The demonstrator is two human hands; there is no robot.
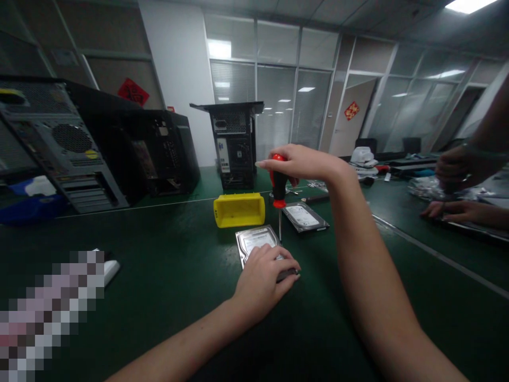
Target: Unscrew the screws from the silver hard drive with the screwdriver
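My left hand point(265, 273) is closed over the near part of a hard drive point(254, 237), pressing it flat against the green table; its fingers wrap the right edge. Above the drive, my right hand point(296, 162) grips a red and black screwdriver point(280, 191) by the top of its handle. The shaft points straight down, its tip at the drive's right edge beside my left fingers. Whether the tip sits in a screw is too small to tell. A second hard drive point(304, 216) lies just behind, to the right. Left of it stands a yellow plastic bin point(239, 210).
Computer cases point(234, 143) stand along the back, with larger ones point(67, 143) at the left. A blue bin point(34, 207) is at the far left. At the right, another person's hands point(457, 209) work beside a clear plastic bag point(425, 188). A pale strip point(437, 254) crosses the green table point(178, 265).
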